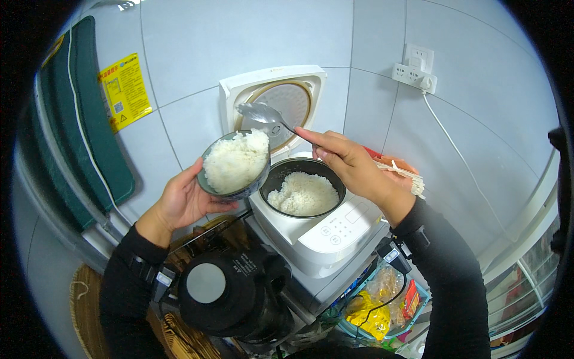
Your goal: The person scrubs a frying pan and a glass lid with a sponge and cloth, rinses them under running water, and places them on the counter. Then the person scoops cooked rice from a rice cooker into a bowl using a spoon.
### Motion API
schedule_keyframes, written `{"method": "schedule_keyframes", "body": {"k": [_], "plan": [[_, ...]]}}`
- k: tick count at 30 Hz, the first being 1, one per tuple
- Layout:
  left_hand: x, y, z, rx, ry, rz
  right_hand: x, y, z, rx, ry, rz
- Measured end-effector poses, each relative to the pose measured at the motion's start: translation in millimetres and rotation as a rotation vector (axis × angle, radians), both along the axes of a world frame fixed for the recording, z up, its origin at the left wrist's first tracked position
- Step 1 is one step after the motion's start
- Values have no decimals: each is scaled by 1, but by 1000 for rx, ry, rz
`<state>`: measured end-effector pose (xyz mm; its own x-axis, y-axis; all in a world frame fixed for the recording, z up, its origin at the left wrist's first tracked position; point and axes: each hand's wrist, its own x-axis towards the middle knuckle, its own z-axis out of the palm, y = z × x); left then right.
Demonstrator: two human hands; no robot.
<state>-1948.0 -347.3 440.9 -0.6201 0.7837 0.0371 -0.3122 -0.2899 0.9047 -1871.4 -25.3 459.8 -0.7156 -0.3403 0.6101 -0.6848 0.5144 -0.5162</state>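
My left hand [184,197] holds a patterned bowl [251,192] heaped with white cooked rice [235,161], tilted a little, left of and above the cooker's pot. My right hand [352,164] grips the handle of a metal spoon [262,113]; its bowl end is raised over the far side of the rice bowl, in front of the open lid. Below both hands stands a white rice cooker [309,251] with its lid [276,107] up. More cooked rice [305,195] lies in its dark inner pot [343,190].
A black lidded jug or kettle [237,291] stands nearest me, left of the cooker. A blue basket [403,330] with packets sits lower right. Wrapped chopsticks [403,172] lie behind my right hand. A power adapter [415,74] with a white cord is on the tiled wall.
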Motion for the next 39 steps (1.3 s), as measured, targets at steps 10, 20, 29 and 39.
{"method": "schedule_keyframes", "body": {"k": [10,20,29,39], "plan": [[3,3,3,-17,132,49,32,-42,0,262,195,-261],[1,2,-1,-78,149,36,30,-50,9,282,31,-206],[1,-6,0,-67,107,63,-3,10,37,551,-277,-672],[4,-1,-4,-65,16,73,-48,-32,1,1198,-486,-510]]}}
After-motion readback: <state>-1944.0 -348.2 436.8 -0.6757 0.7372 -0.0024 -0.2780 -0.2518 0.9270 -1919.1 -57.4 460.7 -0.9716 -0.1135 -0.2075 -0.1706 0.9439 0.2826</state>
